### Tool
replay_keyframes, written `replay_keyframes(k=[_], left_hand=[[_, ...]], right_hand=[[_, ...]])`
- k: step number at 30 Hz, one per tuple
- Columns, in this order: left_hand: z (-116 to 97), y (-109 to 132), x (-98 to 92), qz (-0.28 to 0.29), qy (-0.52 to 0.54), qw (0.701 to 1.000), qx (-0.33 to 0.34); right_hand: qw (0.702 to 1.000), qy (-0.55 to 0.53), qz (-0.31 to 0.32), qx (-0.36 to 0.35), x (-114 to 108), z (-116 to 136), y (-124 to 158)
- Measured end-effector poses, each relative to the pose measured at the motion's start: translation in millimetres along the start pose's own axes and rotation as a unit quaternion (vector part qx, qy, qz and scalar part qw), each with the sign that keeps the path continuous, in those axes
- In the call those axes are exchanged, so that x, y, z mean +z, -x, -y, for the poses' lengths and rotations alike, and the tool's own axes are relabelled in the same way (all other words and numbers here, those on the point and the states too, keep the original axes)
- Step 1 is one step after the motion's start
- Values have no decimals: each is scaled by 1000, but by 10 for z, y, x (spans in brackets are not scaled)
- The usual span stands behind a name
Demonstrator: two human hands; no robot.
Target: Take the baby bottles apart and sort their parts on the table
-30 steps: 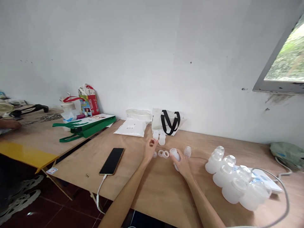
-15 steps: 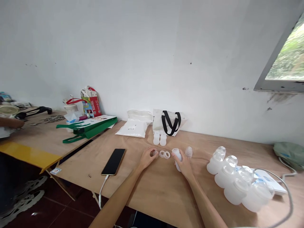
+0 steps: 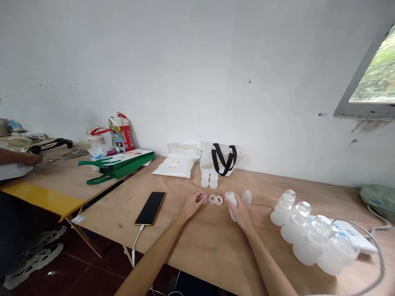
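My right hand [image 3: 240,213] is wrapped round a small white plastic bottle [image 3: 231,201] that lies tilted on the wooden table [image 3: 200,246]. My left hand [image 3: 191,202] rests on the table with its fingertips pinched on a small white ring [image 3: 203,199]. Two more white rings [image 3: 215,200] lie between the hands. A clear teat [image 3: 247,196] stands just right of the bottle. Two small bottles [image 3: 209,180] stand upright behind the rings.
Several larger white bottles [image 3: 308,238] lie in a row at the right. A black phone [image 3: 150,208] on a cable lies at the left, white bags [image 3: 220,158] stand by the wall, and a green bag [image 3: 117,164] sits on the adjoining table, where another person's arm [image 3: 18,158] reaches.
My left hand came down from a raised position to the table and closed on the leftmost ring. The right hand stayed on the bottle. The camera shifted slightly left.
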State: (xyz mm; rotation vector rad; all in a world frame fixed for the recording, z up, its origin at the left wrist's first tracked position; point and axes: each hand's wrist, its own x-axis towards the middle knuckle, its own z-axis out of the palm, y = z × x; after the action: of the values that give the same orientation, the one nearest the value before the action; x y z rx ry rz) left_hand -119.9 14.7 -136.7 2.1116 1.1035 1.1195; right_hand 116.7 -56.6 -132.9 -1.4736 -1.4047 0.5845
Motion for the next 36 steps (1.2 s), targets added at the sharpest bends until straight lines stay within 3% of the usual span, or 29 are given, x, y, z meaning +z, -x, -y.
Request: replay_keyframes(k=[20,36], left_hand=[[-49,-22,59,41,-24,999,6],[-37,-7,65,25,-33,999,8]], right_hand=[[1000,2,3,2,16,-47,-17],[1000,8,-1,3,0,-13,-8]])
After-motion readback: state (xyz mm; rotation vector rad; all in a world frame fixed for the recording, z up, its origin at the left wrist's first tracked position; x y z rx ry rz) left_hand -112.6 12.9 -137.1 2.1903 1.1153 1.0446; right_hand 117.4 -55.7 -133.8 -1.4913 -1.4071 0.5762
